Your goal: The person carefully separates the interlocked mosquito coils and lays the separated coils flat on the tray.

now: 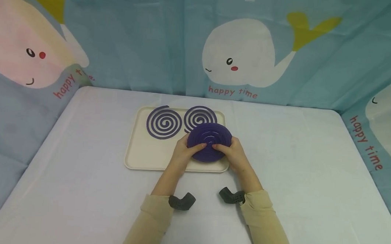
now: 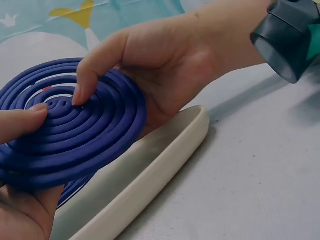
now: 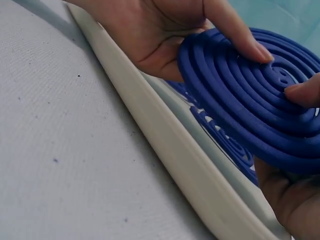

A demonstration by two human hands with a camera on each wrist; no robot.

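Both hands hold a thick round disc of nested mosquito coils (image 1: 208,154), dark purple-blue, raised over the right part of a cream tray (image 1: 147,161). My left hand (image 1: 183,149) grips its left edge, thumb pressed on top near the centre. From the opposite side my right hand (image 1: 236,153) grips the right edge, its thumb also close to the middle. The other fingers are hidden under the disc. Narrow gaps show between some rings in the left wrist view. Two separate single coils lie on the tray: a left coil (image 1: 164,123) and a right coil (image 1: 200,116), partly covered by the held disc.
The tray rests on a white-covered table (image 1: 296,160), its raised rim (image 3: 150,130) passing below the hands. A blue whale-print curtain (image 1: 146,42) stands behind and along the sides. Dark curved mounts (image 1: 182,201) sit at both wrists, beside beige sleeves (image 1: 155,219).
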